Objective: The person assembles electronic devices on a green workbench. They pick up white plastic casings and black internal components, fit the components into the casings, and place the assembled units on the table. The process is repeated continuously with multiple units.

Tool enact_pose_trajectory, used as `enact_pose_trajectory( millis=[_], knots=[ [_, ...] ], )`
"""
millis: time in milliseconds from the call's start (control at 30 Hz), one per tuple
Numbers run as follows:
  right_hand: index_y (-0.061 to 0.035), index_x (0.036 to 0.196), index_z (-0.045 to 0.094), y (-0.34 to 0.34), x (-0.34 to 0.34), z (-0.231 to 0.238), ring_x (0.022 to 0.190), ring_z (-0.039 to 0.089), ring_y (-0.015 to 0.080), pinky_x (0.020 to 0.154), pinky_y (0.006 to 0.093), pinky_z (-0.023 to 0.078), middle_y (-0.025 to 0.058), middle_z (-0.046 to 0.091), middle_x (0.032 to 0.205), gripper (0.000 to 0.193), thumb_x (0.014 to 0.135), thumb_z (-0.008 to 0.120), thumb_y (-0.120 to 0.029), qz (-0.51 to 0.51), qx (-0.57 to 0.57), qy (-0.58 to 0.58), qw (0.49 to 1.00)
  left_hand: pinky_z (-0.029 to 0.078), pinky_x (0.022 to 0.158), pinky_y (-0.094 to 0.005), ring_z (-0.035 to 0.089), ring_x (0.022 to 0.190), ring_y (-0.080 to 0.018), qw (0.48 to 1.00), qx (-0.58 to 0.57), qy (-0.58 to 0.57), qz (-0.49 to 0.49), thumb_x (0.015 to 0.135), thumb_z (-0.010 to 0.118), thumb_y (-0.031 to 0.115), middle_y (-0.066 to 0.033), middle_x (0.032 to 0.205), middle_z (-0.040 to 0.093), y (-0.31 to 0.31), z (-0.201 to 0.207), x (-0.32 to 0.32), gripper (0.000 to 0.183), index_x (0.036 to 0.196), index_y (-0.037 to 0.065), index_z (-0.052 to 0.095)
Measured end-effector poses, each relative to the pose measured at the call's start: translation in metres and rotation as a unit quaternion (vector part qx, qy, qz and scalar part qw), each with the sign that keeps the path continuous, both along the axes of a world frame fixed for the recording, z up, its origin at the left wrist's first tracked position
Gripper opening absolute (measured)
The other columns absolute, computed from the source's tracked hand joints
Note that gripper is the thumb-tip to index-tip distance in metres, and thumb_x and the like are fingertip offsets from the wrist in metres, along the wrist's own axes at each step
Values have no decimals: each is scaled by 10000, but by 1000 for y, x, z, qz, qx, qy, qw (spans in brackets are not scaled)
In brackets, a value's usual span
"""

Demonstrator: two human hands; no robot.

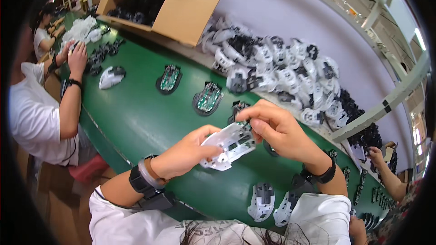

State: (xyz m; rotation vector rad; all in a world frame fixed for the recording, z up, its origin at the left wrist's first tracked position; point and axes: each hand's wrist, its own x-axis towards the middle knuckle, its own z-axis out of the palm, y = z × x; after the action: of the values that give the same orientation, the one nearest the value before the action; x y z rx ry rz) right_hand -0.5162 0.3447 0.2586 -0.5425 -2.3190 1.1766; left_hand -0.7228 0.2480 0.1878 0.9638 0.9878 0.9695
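Note:
My left hand [185, 150] is closed on a white computer mouse shell [232, 146], tilted so that its inner side with dark parts shows. At the shell's far end, the fingers of my right hand [284, 131] are pinched together. A bit of green and black shows at those fingertips, too small to name. Beyond my hands lie black mouse bases with green circuit boards, one at the middle [209, 98] and another farther left [169, 80]. A third base [238, 108] is partly hidden by my right hand. Close to my body rest two white-and-grey mouse shells [262, 202].
White mouse shells are heaped in a pile [281, 70] along the green table's [136, 122] far side, below a slanting grey bar [386, 104]. A cardboard box [193, 7] holds black parts. Co-workers' hands show at left [77, 58] and right [375, 156], the right one near narrow circuit boards [360, 187].

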Motion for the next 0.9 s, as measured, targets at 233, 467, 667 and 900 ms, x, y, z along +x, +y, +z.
enact_pose_trajectory(
  millis=[233, 467, 667, 900],
  knots=[
    [8, 1025, 592, -1, -3, -37, 767, 546, 55, 697, 217, 461, 17, 583, 880, 153, 904, 587, -86, -34, -240, 37, 970, 484, 896, -312, 588, 1027, -166, 974, -50, -196, 100, 925, 552, 149, -90, 1164, 589, 0, -23, 3, 363, 1260, 28, 483],
    [-9, 954, 639, -26, 10, -37, 885, 610, 158, 806, 276, 481, 81, 635, 951, 150, 805, 654, -6, -99, 37, 23, 994, 442, 973, -360, 546, 1141, -211, 970, -9, -225, 93, 952, 480, 144, -125, 1271, 526, 2, -24, -1, 426, 1355, 39, 390],
    [-45, 919, 670, -32, -3, -35, 816, 603, 229, 726, 309, 474, 90, 611, 963, 212, 720, 685, 27, -89, 152, -19, 984, 461, 954, -331, 548, 1126, -177, 969, 0, -228, 100, 955, 445, 98, -109, 1265, 525, -2, -19, 6, 422, 1366, 32, 378],
    [-84, 852, 669, -32, -22, -60, 898, 556, 263, 769, 375, 406, 60, 603, 985, 203, 663, 741, -66, -137, 394, -7, 909, 438, 970, -343, 542, 1122, -191, 962, 27, -250, 108, 952, 445, 113, -110, 1253, 528, -3, -14, 11, 437, 1374, 38, 362]
  ],
)
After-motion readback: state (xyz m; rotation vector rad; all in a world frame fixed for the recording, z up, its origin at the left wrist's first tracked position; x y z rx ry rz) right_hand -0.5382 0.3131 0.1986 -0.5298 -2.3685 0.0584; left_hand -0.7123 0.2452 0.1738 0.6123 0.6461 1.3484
